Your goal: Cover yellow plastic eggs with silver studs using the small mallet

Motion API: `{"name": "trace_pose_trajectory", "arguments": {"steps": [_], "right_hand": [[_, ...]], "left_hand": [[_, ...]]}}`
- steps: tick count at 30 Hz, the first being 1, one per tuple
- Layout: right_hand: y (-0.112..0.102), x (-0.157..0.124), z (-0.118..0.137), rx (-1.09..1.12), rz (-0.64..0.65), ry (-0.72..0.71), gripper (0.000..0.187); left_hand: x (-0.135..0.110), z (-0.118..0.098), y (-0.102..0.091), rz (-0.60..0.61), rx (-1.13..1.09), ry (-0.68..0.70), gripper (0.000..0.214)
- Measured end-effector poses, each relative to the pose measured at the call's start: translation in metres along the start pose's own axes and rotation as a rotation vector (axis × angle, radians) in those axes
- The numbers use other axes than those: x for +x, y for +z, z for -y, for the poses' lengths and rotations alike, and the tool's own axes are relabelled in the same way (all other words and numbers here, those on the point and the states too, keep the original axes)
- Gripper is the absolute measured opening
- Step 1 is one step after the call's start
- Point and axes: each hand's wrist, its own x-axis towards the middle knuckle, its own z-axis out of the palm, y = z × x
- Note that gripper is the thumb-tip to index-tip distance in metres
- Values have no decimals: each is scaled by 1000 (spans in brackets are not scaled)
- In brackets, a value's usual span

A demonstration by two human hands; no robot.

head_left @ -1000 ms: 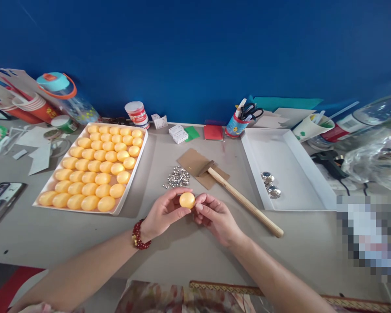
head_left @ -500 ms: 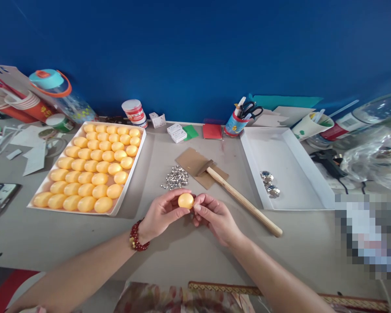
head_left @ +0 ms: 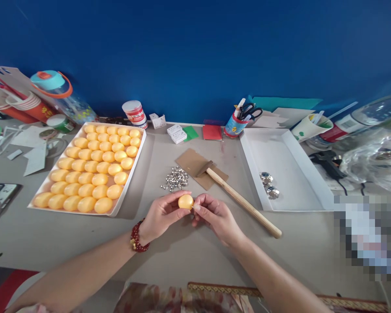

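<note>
Between the thumb and fingers of my left hand (head_left: 161, 215) is a glossy yellow-orange ball (head_left: 185, 201), held above the table. My right hand (head_left: 217, 218) is closed in a pinch at the ball's right side; a tiny pale bit shows at its fingertips, too small to name. Just beyond my hands lies a heap of small shiny metal pieces (head_left: 175, 178). A hammer (head_left: 242, 200) with a wooden handle rests with its head on brown cardboard (head_left: 189, 160).
On the left, a shallow white box (head_left: 119, 204) holds rows of similar balls. Another white box (head_left: 296, 174), at right, contains mirror-like silver domes (head_left: 272, 192). Along the blue wall stand a pen cup (head_left: 235, 126), a jar (head_left: 135, 114) and a bottle (head_left: 65, 95). A glue gun (head_left: 327, 163) lies far right.
Almost nothing differs. The ball stays in my left hand, and my right fingertips have shifted very slightly beside it.
</note>
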Motion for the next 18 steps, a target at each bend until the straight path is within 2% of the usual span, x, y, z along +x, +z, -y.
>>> {"name": "trace_pose_trajectory", "arguments": {"steps": [18], "right_hand": [[3, -1, 1, -106, -37, -52, 36]], "left_hand": [[-1, -3, 2, -23, 5, -34, 45]]}}
